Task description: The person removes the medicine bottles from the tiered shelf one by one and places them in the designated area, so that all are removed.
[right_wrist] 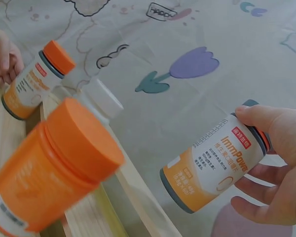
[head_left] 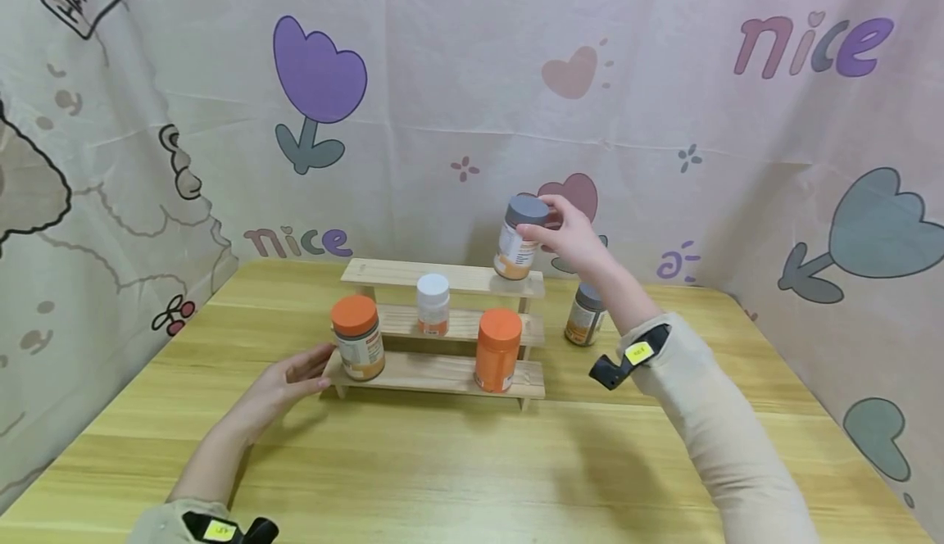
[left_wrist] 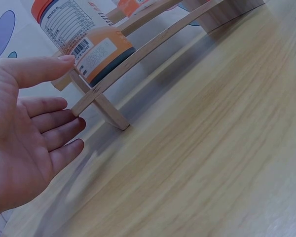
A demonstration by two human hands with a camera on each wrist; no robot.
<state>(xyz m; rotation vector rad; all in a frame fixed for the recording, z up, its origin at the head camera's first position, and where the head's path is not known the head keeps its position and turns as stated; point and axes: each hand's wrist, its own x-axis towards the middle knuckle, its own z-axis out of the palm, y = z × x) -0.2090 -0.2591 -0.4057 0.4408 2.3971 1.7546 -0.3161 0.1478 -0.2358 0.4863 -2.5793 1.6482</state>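
My right hand grips a grey-capped supplement bottle near its cap, over the right end of the wooden three-step rack. In the right wrist view that bottle shows a white and orange label and tilts slightly. My left hand, fingers fairly straight, touches the left end of the rack's lowest step. Beside it on that step stands an orange-capped bottle. At the step's right end is an all-orange bottle. A small white-capped bottle stands on the middle step.
Another grey-capped bottle stands on the wooden table, right of the rack and partly behind my right forearm. A printed cloth hangs behind the table and along its sides. Each wrist wears a black strap with a small camera.
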